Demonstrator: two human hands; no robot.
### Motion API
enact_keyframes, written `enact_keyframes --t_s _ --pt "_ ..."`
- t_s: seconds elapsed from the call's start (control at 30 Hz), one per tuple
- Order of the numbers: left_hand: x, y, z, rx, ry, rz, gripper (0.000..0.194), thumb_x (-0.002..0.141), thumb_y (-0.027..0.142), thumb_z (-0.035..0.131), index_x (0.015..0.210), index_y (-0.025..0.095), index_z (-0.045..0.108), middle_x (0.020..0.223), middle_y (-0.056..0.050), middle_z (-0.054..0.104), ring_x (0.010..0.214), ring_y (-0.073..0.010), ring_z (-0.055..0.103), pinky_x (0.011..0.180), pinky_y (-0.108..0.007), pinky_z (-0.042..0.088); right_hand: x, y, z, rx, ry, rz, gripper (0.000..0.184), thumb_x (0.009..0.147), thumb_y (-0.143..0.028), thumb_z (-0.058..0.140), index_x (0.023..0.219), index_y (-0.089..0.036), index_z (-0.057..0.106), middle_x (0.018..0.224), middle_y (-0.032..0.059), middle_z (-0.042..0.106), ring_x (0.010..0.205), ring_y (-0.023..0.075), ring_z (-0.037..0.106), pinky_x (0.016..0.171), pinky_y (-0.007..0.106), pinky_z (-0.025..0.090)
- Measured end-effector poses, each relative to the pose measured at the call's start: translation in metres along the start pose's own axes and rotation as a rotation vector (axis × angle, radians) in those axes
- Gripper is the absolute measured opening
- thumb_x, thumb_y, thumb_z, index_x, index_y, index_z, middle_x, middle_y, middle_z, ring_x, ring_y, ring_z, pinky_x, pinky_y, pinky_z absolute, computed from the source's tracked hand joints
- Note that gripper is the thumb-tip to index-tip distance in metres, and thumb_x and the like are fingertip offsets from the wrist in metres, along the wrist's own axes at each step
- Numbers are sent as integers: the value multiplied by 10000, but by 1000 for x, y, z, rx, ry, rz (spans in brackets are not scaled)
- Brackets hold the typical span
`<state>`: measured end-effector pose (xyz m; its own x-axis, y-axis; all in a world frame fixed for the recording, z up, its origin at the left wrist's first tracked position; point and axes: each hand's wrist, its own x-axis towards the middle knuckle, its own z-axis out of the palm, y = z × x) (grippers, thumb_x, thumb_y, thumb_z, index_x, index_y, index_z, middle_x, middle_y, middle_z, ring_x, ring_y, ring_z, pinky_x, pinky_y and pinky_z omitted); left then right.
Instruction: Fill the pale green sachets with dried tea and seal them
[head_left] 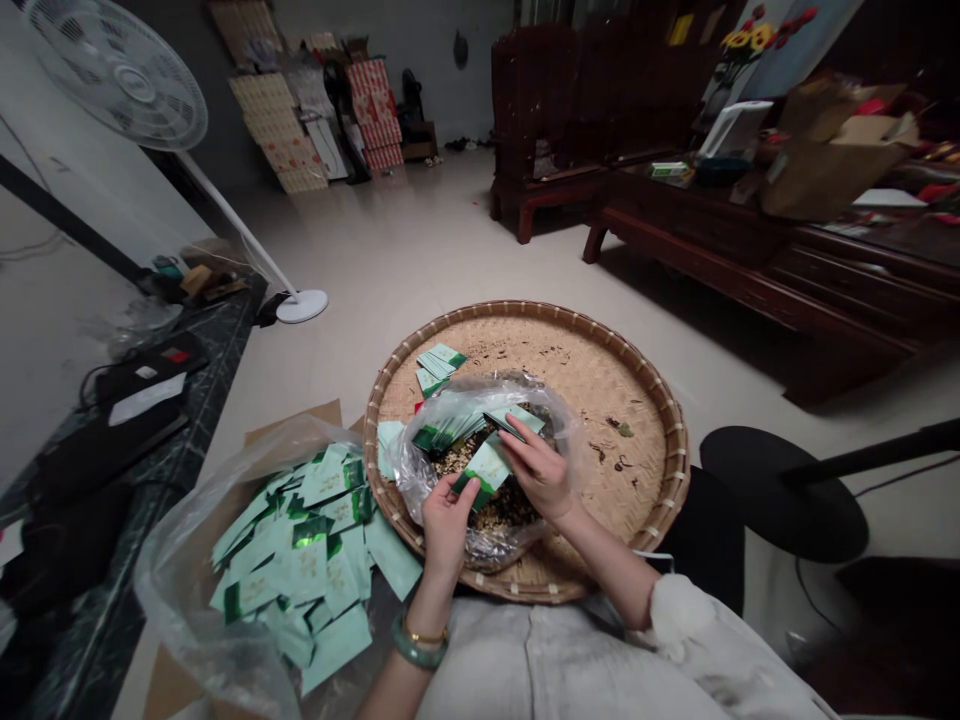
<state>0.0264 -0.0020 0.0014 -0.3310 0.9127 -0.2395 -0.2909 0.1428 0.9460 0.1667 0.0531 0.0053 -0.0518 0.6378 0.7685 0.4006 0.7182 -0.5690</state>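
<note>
My left grip [448,515] is pinched, thumb on top, on the lower-left end of a mint-green sachet [489,462]. The fingers of my right grip [544,480] lie straight along its upper-right side, beside a slim dark thing [501,424] too blurred to name. With that thumb hidden, I cannot tell whether the right grip is closed on anything.

The sachet is tilted above the open clear plastic bag [411,485], which sits left of centre on the round bamboo tray [600,375], toward its near edge. Under it lies a loose dark-and-pale dried mix [504,518], with more sachets [450,428] on the bag's far-left side. Others form a small stack [441,360] by the tray's far-left rim, and a large plastic sack [176,570] full of them stands outside the left edge.

To handle this one well, I judge that I should pinch only its end, lightly, so the flat packet doesn't crease. It is best worked low over the bag's middle, where any crumbs would drop back among the mix rather than join the dark scraps [621,463] toward the tray's right edge. My wrists should clear the bag's soft rim, which could fold inward.
</note>
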Motion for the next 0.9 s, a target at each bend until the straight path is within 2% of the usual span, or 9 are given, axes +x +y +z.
enact_keyframes --t_s 0.23,0.5,0.7,0.9 --pt "-1 5 4 0 4 -9 295 603 339 761 782 125 663 684 -14 689 600 -118 610 626 -229 503 2 0 -1 4 30 32 263 838 -101 577 1075 -185 656 1123 122 663 1007 195 646 891 336 546" --pt "0 4 4 5 -8 1 293 607 334 761 791 127 667 706 -15 694 626 -122 617 655 -234 500 4 1 1 23 81 81 144 833 -131 595 951 -193 651 913 80 709 871 180 673 785 330 569" --pt "1 1 2 14 -10 9 291 621 330 758 811 130 667 733 -19 701 651 -128 625 668 -236 499 2 1 1 14 65 125 147 843 -166 584 963 -202 661 913 68 714 854 181 677 793 314 564" --pt "2 1 2 13 -12 4 299 621 333 758 818 127 669 739 -25 705 646 -126 623 670 -237 503 1 1 -1 -9 25 154 234 860 -203 567 1074 -210 662 956 67 719 845 179 682 793 301 568"
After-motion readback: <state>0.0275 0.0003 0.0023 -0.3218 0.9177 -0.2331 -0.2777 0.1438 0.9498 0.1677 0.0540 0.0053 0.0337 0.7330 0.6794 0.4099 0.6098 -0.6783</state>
